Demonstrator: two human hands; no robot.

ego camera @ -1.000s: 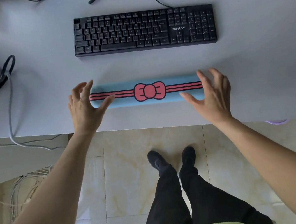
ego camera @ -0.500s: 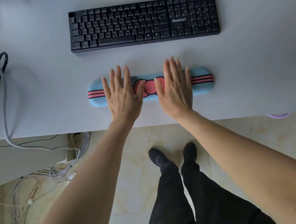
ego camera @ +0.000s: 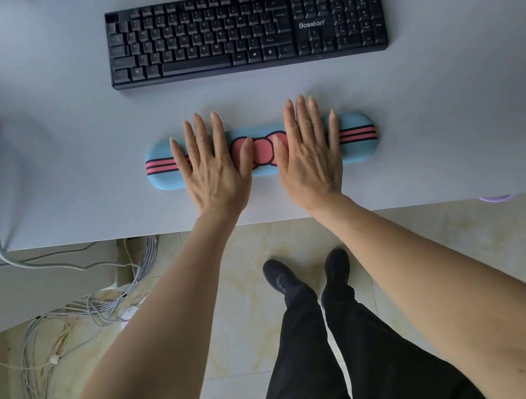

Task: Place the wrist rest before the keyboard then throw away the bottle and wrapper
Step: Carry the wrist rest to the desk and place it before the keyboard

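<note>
Blue wrist rest (ego camera: 165, 175) (bow-printed) — left hand (ego camera: 215, 175), right hand (ego camera: 311, 159) pressed flat, fingers spread.

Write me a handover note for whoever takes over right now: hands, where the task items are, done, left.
Left hand: flat, palm down on the wrist rest, left of the pink bow; grips nothing.
Right hand: flat on the rest, right of the bow; grips nothing.
Wrist rest: lies on the white desk, parallel to the keyboard and on its near side, with a strip of bare desk between them.
Done: rest sits before the keyboard; nudge it closer if you want it snug.
Left: bottle and wrapper to throw away. Neither is in view, and no bin shows either; look for them first.
</note>
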